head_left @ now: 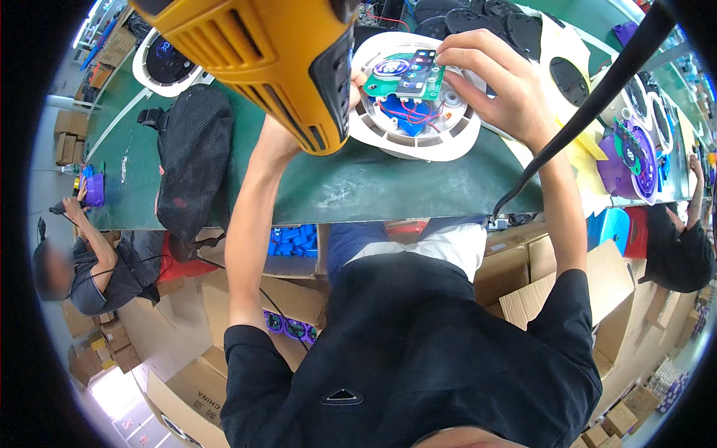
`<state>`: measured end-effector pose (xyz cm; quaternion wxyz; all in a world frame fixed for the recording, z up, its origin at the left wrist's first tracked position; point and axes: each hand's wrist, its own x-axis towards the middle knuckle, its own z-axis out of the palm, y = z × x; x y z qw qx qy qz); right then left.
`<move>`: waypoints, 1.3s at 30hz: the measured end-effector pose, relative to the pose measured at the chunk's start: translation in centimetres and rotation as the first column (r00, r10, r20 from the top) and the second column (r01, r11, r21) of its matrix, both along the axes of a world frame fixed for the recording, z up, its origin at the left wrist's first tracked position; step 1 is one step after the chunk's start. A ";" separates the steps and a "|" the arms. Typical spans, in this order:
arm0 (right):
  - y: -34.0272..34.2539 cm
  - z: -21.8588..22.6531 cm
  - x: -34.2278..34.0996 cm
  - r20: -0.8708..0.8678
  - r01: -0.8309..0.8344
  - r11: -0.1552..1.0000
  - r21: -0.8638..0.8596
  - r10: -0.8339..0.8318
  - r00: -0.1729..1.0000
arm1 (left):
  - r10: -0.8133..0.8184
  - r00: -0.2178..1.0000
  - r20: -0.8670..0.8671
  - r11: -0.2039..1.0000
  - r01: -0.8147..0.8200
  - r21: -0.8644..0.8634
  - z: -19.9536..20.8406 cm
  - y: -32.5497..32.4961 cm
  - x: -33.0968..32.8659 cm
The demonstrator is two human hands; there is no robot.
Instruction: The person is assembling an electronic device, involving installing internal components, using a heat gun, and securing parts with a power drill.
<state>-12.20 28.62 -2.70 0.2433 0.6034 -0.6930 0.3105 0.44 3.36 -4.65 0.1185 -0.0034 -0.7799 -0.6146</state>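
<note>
A round white plastic housing (455,142) lies on the green bench with its inner side up. Above it sits a green circuit board (432,88) with a small round display, tilted over a blue part (407,118) and thin red wires (426,112). My right hand (508,86) pinches the board's right edge between thumb and fingers. At the housing's left side are fingertips of my left hand (356,88); a yellow and black power tool (261,67), close to the camera, hides most of that hand, and its grip does not show.
A black mesh bag (196,153) lies on the bench at left, near another white housing (166,63). Black discs (485,22) are piled behind. A purple housing (627,160) stands at right. A thick black cable (590,108) crosses the right side. Co-workers sit at both sides; cardboard boxes (287,299) stand below.
</note>
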 end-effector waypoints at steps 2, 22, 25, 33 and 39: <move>0.1 0.0 -0.3 -0.008 0.011 1.000 0.005 -0.011 1.000 | -0.041 0.999 -0.021 0.996 0.040 -0.082 0.3 -0.4 -0.1; 0.0 0.3 -2.3 -0.018 -0.120 0.992 0.035 0.121 0.992 | -0.055 0.988 0.144 0.994 0.068 -0.090 1.9 0.8 0.3; 0.1 0.4 -1.9 -0.024 -0.105 0.994 0.039 0.106 0.994 | 0.033 0.996 0.081 0.992 -0.023 -0.121 1.7 1.7 0.9; -0.1 0.0 -1.5 0.037 -0.049 0.999 -0.002 0.049 0.998 | 0.094 0.966 -0.239 0.946 -0.162 -0.280 0.1 2.1 1.5; 0.0 -0.3 -1.8 0.016 -0.078 0.997 -0.019 0.079 0.997 | 0.001 0.935 -0.355 0.940 -0.121 -0.318 -0.4 2.2 1.1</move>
